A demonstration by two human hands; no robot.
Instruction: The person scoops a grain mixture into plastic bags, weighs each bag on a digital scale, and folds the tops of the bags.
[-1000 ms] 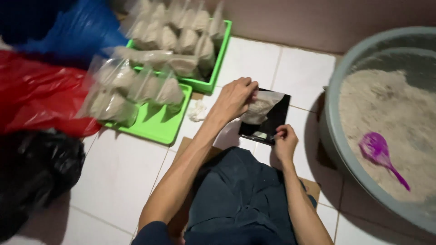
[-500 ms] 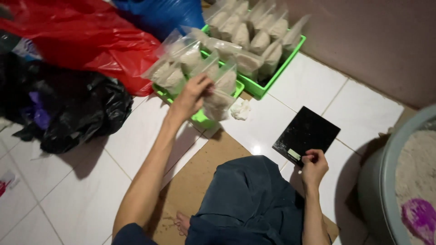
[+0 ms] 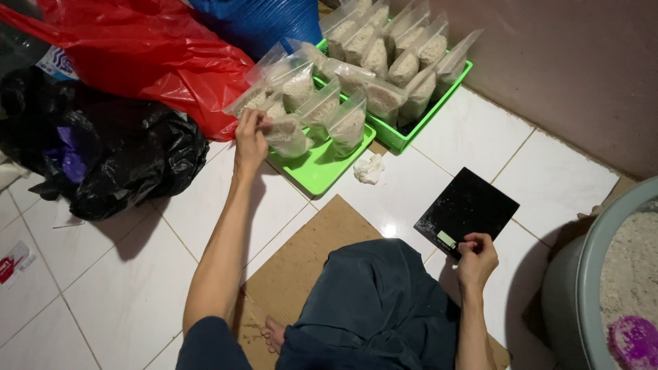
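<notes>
While the left hand (image 3: pixel 250 140) pinches a filled clear bag (image 3: pixel 286 133) at the near green tray (image 3: pixel 322 171), left of centre, it should seat the bag upright against its neighbours; the right hand (image 3: pixel 476 257) fingers the black scale's (image 3: pixel 466 209) corner, lower right.

head cam | looks steeply down from above | near | tiled floor (image 3: pixel 116 288) fills view

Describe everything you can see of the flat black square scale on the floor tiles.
The flat black square scale is a thin dark slab, dusted with pale specks, lying turned corner-on across the white floor tiles. A small pale display sits near its front edge. Nothing rests on top. The right hand touches its near corner beside the display.
</notes>
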